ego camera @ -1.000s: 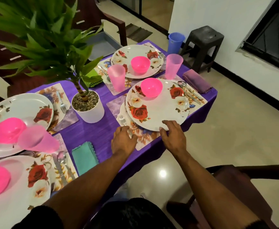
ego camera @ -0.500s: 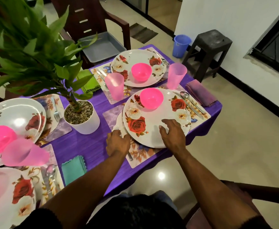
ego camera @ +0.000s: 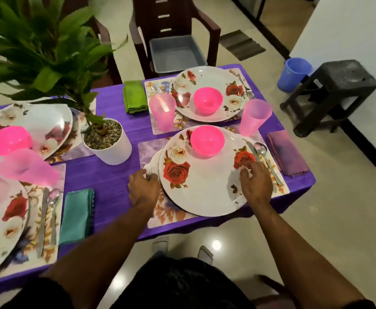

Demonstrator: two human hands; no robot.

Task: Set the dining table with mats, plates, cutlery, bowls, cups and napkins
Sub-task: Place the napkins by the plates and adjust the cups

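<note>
The near place setting has a white rose-patterned plate (ego camera: pixel 205 192) on a floral mat (ego camera: pixel 153 150), with a pink bowl (ego camera: pixel 207 140) on the plate. My left hand (ego camera: pixel 143 189) sits at the plate's left edge, fingers curled round a fork (ego camera: pixel 149 171) whose tines show above them. My right hand (ego camera: pixel 256 181) hovers over the plate's right rim, fingers loosely bent and touching it, holding nothing. A knife (ego camera: pixel 252 150) and spoon (ego camera: pixel 260 149) lie right of the plate, beside a purple napkin (ego camera: pixel 287 152). A pink cup (ego camera: pixel 255 117) stands behind.
A second setting (ego camera: pixel 201 73) with pink bowl, cup (ego camera: pixel 162 112) and green napkin (ego camera: pixel 135 97) lies behind. A potted plant (ego camera: pixel 115 150), teal napkin (ego camera: pixel 77 215) and two more settings fill the left. A black stool (ego camera: pixel 334 90), blue bucket (ego camera: pixel 294 72) and chair with grey tray (ego camera: pixel 176 53) stand around.
The camera swung left and closer. My right hand slid from the plate's near rim to its right rim. My left hand stayed at the fork beside the plate.
</note>
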